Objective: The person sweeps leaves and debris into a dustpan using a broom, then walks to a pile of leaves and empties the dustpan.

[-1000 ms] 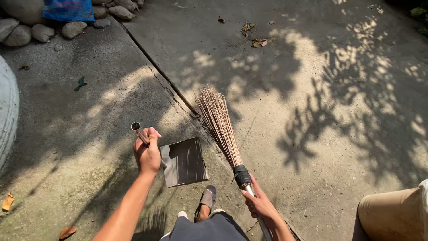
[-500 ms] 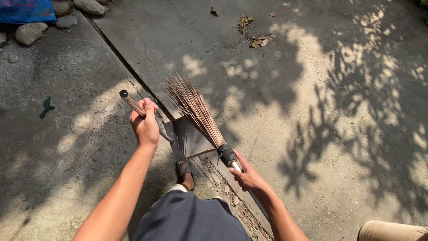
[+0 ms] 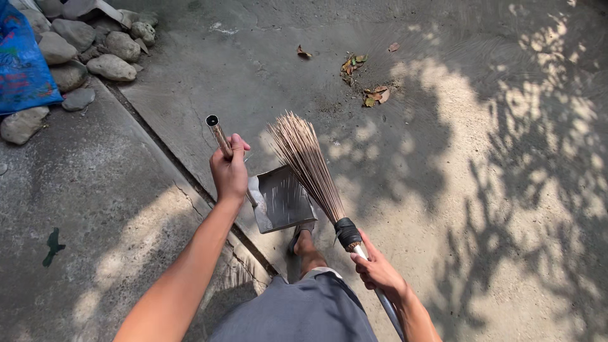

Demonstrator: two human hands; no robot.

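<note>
My left hand (image 3: 230, 172) grips the metal tube handle (image 3: 217, 132) of a dark, square dustpan (image 3: 283, 197), which hangs just above the concrete in front of my foot. My right hand (image 3: 379, 271) holds the metal shaft of a stick broom just below its black binding (image 3: 348, 233). The broom's straw bristles (image 3: 306, 159) fan up and forward over the right side of the dustpan. A small pile of dry leaves (image 3: 372, 95) lies on the concrete ahead, beyond the broom tip.
A row of grey stones (image 3: 95, 49) and a blue sack (image 3: 22, 66) sit at the upper left. A cracked seam (image 3: 190, 187) runs diagonally across the concrete slab. My sandalled foot (image 3: 305, 240) stands just behind the dustpan. Tree shadows dapple the right side.
I have stepped forward across the seam toward the leaves. Both hands carried the dustpan and broom along, and the leaf pile now sits closer in view.
</note>
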